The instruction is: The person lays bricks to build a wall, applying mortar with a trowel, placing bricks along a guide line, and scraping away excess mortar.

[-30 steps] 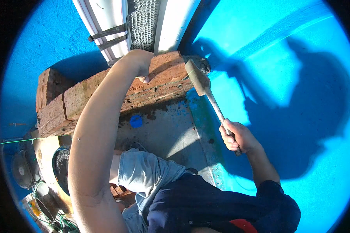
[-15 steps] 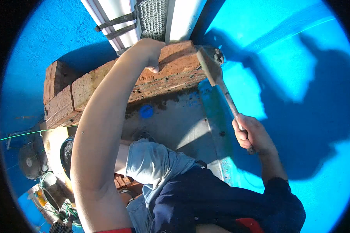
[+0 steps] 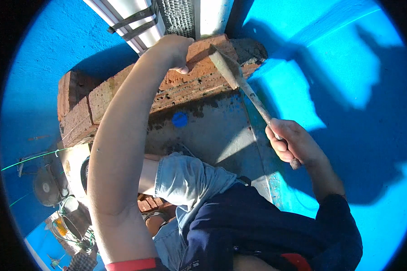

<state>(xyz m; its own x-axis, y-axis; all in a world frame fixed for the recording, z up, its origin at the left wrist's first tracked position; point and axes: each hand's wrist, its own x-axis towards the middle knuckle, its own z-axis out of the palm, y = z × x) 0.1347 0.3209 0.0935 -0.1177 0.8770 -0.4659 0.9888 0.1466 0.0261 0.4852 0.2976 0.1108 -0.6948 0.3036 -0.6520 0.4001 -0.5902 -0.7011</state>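
My left hand (image 3: 174,53) grips a red-brown brick (image 3: 208,56) on top of a low brick wall, its thumb on the near side and most fingers hidden behind the hand. Closed round a thin handle, my right hand (image 3: 290,141) holds a hatchet-like masonry tool (image 3: 225,68). The tool's broad, mortar-smeared head lies against or just above the right end of that brick; I cannot tell if they touch. Dark wet mortar (image 3: 248,50) shows past the brick's end, beside the blue wall.
White pipes (image 3: 215,16) bound with black straps rise behind the bricks. Blue wall (image 3: 375,149) closes off the right. A green string (image 3: 31,159) runs at left. Buckets (image 3: 76,222) and cables stand lower left; loose bricks (image 3: 149,203) lie near my legs.
The tool's head has swung left and up over the brick's right end, with my right hand following slightly. My left hand stays on the brick. The view has shifted a little.
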